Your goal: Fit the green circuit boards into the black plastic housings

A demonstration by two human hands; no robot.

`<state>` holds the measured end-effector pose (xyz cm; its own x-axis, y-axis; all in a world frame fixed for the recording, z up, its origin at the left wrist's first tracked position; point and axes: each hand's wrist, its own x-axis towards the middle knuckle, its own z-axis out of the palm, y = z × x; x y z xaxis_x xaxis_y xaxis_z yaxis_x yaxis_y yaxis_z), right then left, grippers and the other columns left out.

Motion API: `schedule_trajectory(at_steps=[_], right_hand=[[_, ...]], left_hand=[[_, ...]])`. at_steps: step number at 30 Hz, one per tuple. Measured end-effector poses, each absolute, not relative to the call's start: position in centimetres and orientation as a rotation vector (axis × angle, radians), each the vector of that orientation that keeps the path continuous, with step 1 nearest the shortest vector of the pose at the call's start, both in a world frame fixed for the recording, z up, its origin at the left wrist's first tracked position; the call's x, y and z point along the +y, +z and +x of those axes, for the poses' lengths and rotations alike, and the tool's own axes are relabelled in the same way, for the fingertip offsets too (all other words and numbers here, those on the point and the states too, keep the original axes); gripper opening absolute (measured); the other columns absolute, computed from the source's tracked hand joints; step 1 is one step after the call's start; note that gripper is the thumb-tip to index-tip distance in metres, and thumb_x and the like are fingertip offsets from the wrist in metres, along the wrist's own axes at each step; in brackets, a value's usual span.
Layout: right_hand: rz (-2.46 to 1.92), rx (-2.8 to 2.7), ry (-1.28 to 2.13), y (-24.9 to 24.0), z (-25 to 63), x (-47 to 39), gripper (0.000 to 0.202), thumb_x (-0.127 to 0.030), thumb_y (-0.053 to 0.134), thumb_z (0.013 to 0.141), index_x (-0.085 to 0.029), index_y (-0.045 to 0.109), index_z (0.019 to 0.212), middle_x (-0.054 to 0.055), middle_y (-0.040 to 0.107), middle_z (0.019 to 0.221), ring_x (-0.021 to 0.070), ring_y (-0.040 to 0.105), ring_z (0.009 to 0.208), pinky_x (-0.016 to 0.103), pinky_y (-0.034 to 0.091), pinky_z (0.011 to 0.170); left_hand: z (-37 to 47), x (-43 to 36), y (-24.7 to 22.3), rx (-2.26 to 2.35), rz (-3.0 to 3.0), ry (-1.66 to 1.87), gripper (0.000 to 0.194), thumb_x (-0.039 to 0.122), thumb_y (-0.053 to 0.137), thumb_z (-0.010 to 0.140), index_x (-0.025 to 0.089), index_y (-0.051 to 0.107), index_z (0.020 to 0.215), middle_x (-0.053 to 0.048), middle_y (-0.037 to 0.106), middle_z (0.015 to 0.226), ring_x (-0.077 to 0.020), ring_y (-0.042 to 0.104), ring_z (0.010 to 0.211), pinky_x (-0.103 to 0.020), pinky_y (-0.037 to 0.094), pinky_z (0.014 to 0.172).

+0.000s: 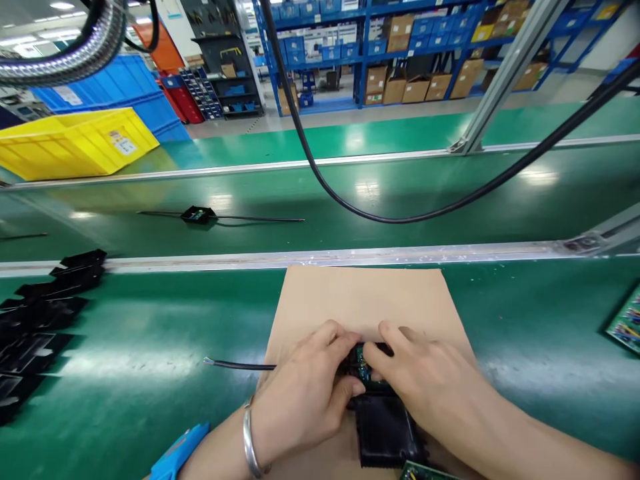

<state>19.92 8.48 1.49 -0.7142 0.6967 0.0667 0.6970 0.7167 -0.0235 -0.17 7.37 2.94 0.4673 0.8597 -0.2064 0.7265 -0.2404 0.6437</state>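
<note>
My left hand grips the left end of a small black plastic box, thumb on the near side and fingers on the far side. Inside the box sits a green circuit board, partly covered by my fingers. My right hand is closed over the box's right end, with fingertips at the board and the far wall. A black cable with bare wire ends runs out leftward from under my left hand. Just below the box lies a flat black plastic piece; whether it is joined to the box I cannot tell.
Cardboard lies under the work. Another green board shows at the bottom edge, and more boards at the right. Black housings are piled left. Beyond the metal rail lies a cabled box. A thick cable hangs ahead.
</note>
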Motion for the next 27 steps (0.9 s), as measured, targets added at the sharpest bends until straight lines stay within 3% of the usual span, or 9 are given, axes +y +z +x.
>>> schedule_trajectory(at_steps=[3, 5, 8, 10, 17, 23, 27], right_hand=[[-1.145, -2.798, -0.015, 1.4, 19.9, 8.9, 0.025, -0.001, 0.057, 0.070, -0.022, 0.054, 0.083, 0.004, 0.052, 0.084, 0.0220, 0.051, 0.069, 0.030, 0.025, 0.049], [-1.074, -2.754, 0.055, 1.3, 20.0, 9.2, 0.018, -0.005, 0.060, 0.076, -0.022, 0.054, 0.079, 0.004, 0.054, 0.086, 0.0233, 0.050, 0.078, 0.033, 0.034, 0.060], [-0.962, -2.695, 0.301, 0.9, 20.3, 9.5, 0.012, -0.009, 0.057, 0.086, -0.020, 0.055, 0.082, 0.002, 0.057, 0.090, 0.0207, 0.048, 0.085, 0.036, 0.036, 0.074], [-0.938, -2.677, 0.418, 0.7, 20.4, 9.6, 0.011, -0.009, 0.054, 0.090, -0.020, 0.055, 0.086, 0.001, 0.058, 0.089, 0.0189, 0.047, 0.086, 0.034, 0.036, 0.076], [-0.901, -2.664, 0.374, 0.5, 20.7, 9.6, 0.017, -0.009, 0.054, 0.089, -0.019, 0.054, 0.075, 0.001, 0.057, 0.083, 0.0179, 0.048, 0.080, 0.032, 0.034, 0.071], [-0.909, -2.673, 0.398, 0.6, 20.9, 9.4, 0.017, -0.007, 0.045, 0.091, -0.019, 0.057, 0.087, 0.001, 0.058, 0.083, 0.0170, 0.051, 0.078, 0.031, 0.037, 0.071], [-0.868, -2.667, 0.387, 0.4, 21.2, 9.4, 0.023, -0.007, 0.041, 0.093, -0.020, 0.059, 0.093, 0.003, 0.060, 0.089, 0.0170, 0.054, 0.084, 0.032, 0.038, 0.075]], left_hand=[[-0.7, 7.7, 3.1, 1.273, 2.010, 0.243, 0.043, 0.018, 0.060, 0.083, 0.022, 0.053, 0.126, -0.005, 0.058, 0.115, -0.0213, 0.057, 0.099, -0.034, 0.046, 0.090], [-1.1, 8.0, 3.4, 1.300, 1.982, 0.211, 0.033, 0.017, 0.059, 0.083, 0.021, 0.058, 0.116, -0.003, 0.064, 0.102, -0.0199, 0.059, 0.091, -0.032, 0.046, 0.083], [-1.3, 8.3, 3.8, 1.329, 1.990, 0.149, 0.012, 0.015, 0.053, 0.086, 0.021, 0.062, 0.092, 0.001, 0.066, 0.085, -0.0174, 0.059, 0.081, -0.029, 0.044, 0.075], [-1.1, 8.3, 4.0, 1.336, 2.034, 0.125, 0.010, 0.015, 0.053, 0.086, 0.020, 0.060, 0.083, 0.001, 0.065, 0.084, -0.0171, 0.058, 0.078, -0.029, 0.042, 0.071], [0.6, 7.8, 4.2, 1.419, 2.096, 0.108, 0.017, 0.018, 0.041, 0.092, 0.020, 0.056, 0.085, -0.003, 0.064, 0.086, -0.0197, 0.059, 0.079, -0.032, 0.042, 0.071], [1.2, 7.2, 3.7, 1.519, 2.155, 0.046, 0.028, 0.023, 0.029, 0.097, 0.021, 0.050, 0.079, -0.003, 0.063, 0.075, -0.0197, 0.059, 0.069, -0.031, 0.040, 0.063], [1.7, 7.1, 3.1, 1.582, 2.220, -0.056, 0.027, 0.020, 0.026, 0.097, 0.020, 0.050, 0.085, -0.005, 0.065, 0.074, -0.0228, 0.062, 0.066, -0.032, 0.039, 0.059]])
